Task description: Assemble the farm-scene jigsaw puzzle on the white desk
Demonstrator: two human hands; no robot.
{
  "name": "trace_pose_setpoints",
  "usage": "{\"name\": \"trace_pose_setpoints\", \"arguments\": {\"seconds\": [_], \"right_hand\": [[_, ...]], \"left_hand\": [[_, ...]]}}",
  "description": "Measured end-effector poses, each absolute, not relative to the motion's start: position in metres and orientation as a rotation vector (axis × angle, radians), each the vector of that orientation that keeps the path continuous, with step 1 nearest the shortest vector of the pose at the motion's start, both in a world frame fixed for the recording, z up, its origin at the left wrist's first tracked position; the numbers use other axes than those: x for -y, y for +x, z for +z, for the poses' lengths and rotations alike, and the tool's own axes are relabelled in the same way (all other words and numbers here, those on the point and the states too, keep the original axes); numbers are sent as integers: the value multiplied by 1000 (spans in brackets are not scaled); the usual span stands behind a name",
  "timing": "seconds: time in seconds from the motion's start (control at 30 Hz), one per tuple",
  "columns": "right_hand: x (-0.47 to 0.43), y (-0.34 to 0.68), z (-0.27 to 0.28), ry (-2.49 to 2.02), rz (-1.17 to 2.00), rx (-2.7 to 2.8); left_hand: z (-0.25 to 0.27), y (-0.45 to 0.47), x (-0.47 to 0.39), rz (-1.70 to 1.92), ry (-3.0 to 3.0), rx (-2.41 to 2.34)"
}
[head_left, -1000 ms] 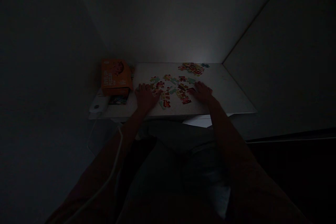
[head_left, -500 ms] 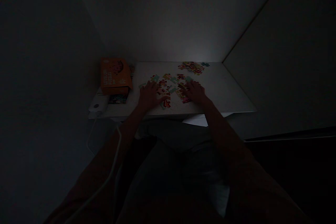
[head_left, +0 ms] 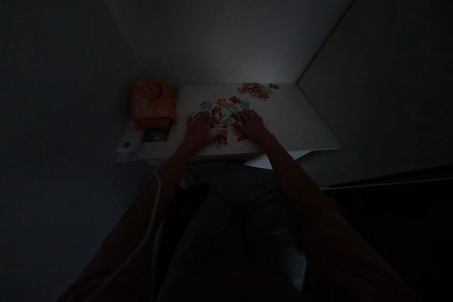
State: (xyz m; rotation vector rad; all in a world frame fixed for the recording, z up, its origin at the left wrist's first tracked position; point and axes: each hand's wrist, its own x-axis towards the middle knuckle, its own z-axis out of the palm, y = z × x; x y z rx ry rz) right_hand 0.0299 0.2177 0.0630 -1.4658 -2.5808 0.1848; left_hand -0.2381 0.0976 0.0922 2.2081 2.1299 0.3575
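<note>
Loose jigsaw puzzle pieces (head_left: pixel 217 112) in red, green and yellow lie spread over the middle of a white table (head_left: pixel 290 122). On their left side my left hand (head_left: pixel 201 131) lies palm down with its fingers spread, the thumb pointing right towards the nearest pieces. My right hand (head_left: pixel 253 125) rests flat over the pieces at the right side, its fingers apart. Both hands cover part of the spread. The light is dim, so whether any single piece is under a fingertip is hard to make out.
A heap of puzzle pieces (head_left: pixel 256 90) lies at the back right by the wall. An orange puzzle box (head_left: pixel 153 104) stands at the left, over a dark printed sheet (head_left: pixel 156 135). A white device (head_left: pixel 128 143) with a cable sits at the table's left front corner.
My right hand has moved slightly left, inward over the pieces. My left hand stays nearly in place. The whole view has shifted a little.
</note>
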Motion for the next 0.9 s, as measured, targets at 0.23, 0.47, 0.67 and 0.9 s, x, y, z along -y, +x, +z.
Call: {"name": "trace_pose_setpoints", "arguments": {"seconds": [0.23,0.47,0.67,0.9], "right_hand": [[-230,20,63,-1526,128,2384],[-240,9,65,-1506,224,2513],[-232,0,70,-1312,239,2592],[-233,10,63,-1390,323,2469]], "left_hand": [[89,-239,-98,398,2235,-2128],[90,-238,-99,367,2221,-2137],[89,-238,-100,370,2200,-2137],[86,-237,-99,459,2185,-2171]]}}
